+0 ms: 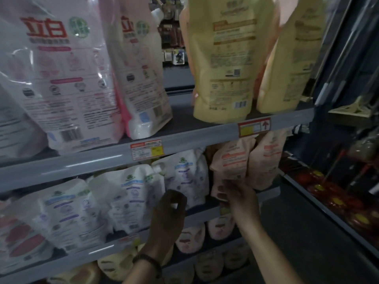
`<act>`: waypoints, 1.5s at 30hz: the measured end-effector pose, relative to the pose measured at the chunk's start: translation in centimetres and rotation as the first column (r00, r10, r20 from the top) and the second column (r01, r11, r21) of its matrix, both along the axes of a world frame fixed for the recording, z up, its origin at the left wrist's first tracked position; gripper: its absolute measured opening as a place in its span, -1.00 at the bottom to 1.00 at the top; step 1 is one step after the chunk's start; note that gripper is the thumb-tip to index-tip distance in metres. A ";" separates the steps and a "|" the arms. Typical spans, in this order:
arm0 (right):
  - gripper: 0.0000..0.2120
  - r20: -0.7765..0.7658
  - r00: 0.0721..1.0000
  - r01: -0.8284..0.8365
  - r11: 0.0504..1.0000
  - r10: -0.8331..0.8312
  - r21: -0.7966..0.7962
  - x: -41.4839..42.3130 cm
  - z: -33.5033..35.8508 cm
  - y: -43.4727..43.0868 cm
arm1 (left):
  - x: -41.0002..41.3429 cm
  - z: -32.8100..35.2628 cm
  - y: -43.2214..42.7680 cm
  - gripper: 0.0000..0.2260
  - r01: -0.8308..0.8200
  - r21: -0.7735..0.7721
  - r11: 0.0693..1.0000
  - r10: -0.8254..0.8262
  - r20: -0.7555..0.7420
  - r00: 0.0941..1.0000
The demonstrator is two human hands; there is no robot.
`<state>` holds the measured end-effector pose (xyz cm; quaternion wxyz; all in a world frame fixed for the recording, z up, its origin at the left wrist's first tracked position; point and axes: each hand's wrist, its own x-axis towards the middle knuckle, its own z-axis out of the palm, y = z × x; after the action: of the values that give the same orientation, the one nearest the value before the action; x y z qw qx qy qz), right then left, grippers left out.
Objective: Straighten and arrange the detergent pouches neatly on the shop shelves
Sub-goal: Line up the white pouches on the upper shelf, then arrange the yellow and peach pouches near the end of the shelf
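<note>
On the middle shelf (205,217) a pale pink detergent pouch (231,160) leans out at the right end. My right hand (238,196) grips its bottom edge from below. Beside it stands a second pink pouch (266,158). My left hand (171,208) hovers in front of the white pouches (131,193), fingers curled with thumb and forefinger forming a ring, holding nothing. White-and-pink pouches (67,78) and yellow pouches (223,64) stand on the upper shelf (184,140).
Price labels (146,149) sit on the grey shelf rails. Lower shelves hold several pink and cream pouches (190,238). To the right a neighbouring rack (328,193) carries red packaged goods, and broom handles hang above it.
</note>
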<state>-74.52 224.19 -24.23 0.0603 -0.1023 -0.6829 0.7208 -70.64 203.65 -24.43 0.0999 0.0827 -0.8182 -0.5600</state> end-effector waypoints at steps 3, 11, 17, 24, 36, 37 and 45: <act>-0.89 -0.001 1.000 -0.002 0.999 0.002 -0.052 -1.0 0.4 2.2 | -1.8 0.0 2.2 -0.92 0.020 -0.021 1.000 -0.021 -0.027 0.999; -0.86 -0.033 0.999 -0.030 0.999 0.029 -0.012 -2.7 1.1 7.8 | -8.0 1.9 8.6 -0.68 -0.030 -0.193 0.981 -0.005 -0.178 0.984; -0.81 -0.063 0.993 -0.096 0.995 0.098 0.040 -3.1 1.8 11.1 | -11.3 2.3 11.3 -0.63 0.012 -0.182 0.983 -0.048 -0.199 0.979; -0.83 0.005 0.984 -0.175 0.975 0.176 0.134 -4.0 1.2 12.8 | -13.5 0.0 12.5 -0.77 -0.179 -0.262 0.948 0.141 -0.159 0.977; -0.82 -0.014 0.967 -0.247 0.955 0.253 0.165 -5.6 1.1 13.6 | -12.8 -0.9 13.1 -0.79 -0.233 -0.148 0.961 0.185 -0.281 0.942; -0.84 -0.013 0.969 -0.242 0.956 0.248 0.167 -5.8 0.9 13.6 | -12.7 -1.1 13.1 -0.80 -0.230 -0.128 0.965 0.186 -0.290 0.939; -0.84 -0.065 0.965 -0.238 0.955 0.253 0.175 -7.4 1.1 13.3 | -11.0 -2.0 12.5 -0.78 -0.273 -0.132 0.953 0.231 -0.269 0.935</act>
<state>-81.91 237.49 -23.13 0.0082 0.0200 -0.7446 0.6671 -81.68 216.13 -26.42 0.2801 0.1071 -0.8256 -0.4779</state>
